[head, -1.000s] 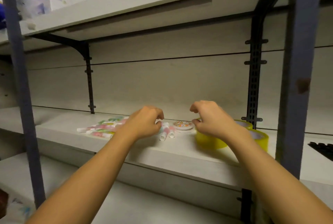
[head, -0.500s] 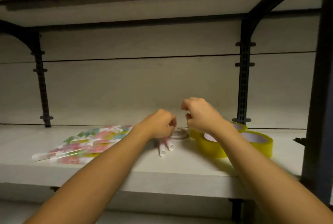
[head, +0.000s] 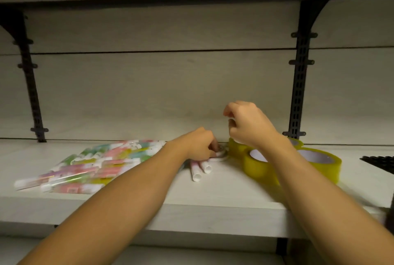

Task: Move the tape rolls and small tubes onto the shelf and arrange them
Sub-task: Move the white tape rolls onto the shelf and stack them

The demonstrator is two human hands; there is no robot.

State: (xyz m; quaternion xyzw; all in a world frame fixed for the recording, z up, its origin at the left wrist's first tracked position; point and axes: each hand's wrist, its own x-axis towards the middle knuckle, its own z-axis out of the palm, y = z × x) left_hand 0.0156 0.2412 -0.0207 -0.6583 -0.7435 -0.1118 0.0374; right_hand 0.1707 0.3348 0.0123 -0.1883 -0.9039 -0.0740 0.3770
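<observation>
Far left of the pale wooden shelf (head: 223, 196), near its front edge: a loose pile of small pastel plastic tubes w/ white caps (head: 89, 166), long axes running roughly front-left to back-right. Mid shelf: two more white-capped pink tubes (head: 199, 169), lying w/ caps toward the front edge, just under the left hand (head: 200, 147). That hand is curled, fingertips down on a small flat white tape roll (head: 218, 156) just right of the tubes; looks like a pinch but can't tell for sure. Right hand (head: 247, 126) hovers above & just right of it, fingers curled, holding nothing visible. Right part: yellow-green packing tape rolls (head: 319, 164), lying flat, touching each other. Left hand is nearer the small roll, so nudging it should fall to that hand.
</observation>
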